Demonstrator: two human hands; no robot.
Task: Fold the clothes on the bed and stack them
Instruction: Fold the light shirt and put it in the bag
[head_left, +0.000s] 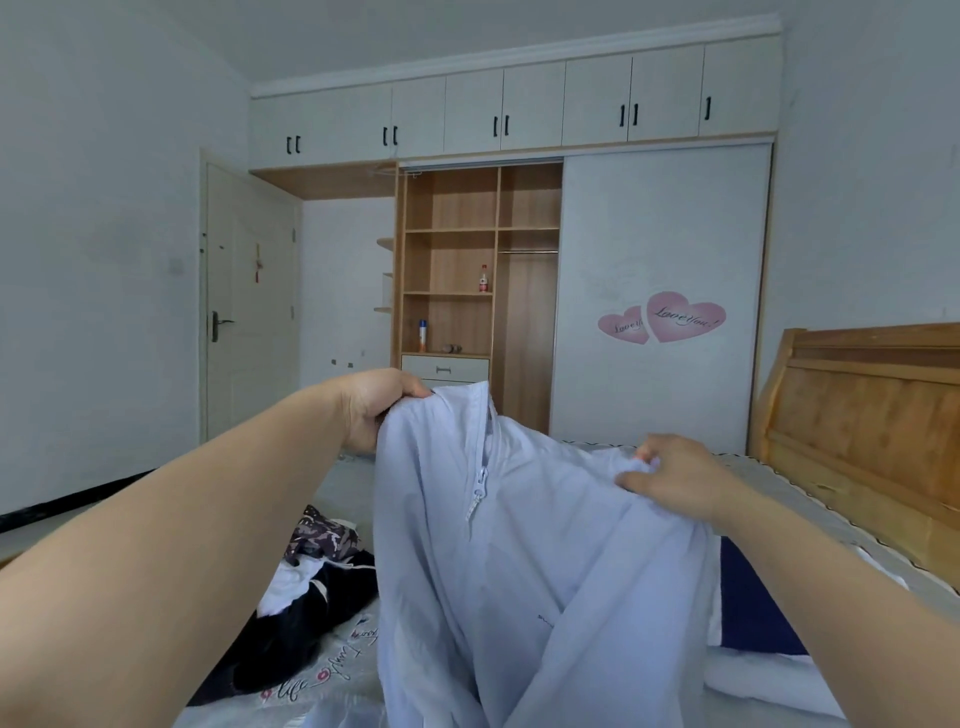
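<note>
Left hand (376, 410) and right hand (670, 480) each grip the jacket (519, 561), held up above the bed (332, 670). Level both shoulders, keep the zipper (480, 483) centred, then lay it flat before folding.

Pale blue zip-front jacket (519, 545): lower hem cut off by bottom edge of frame; it hides the middle of the bed (810, 483) behind and beneath it.

Left hand (371, 408): fingertips buried in the jacket's collar fabric, not visible.

Right hand (675, 478): fingertips partly covered by bunched shoulder fabric.

Small dark print on the jacket chest: too small to read.

Dark navy cloth (753, 608) toward the bed's right edge: mostly hidden behind jacket and right forearm; kind of garment unclear.

Black-and-white garment (311, 608) near the bed's left edge: partly hidden by left forearm and jacket.

Wooden headboard (862, 415): cut off by right edge.
</note>
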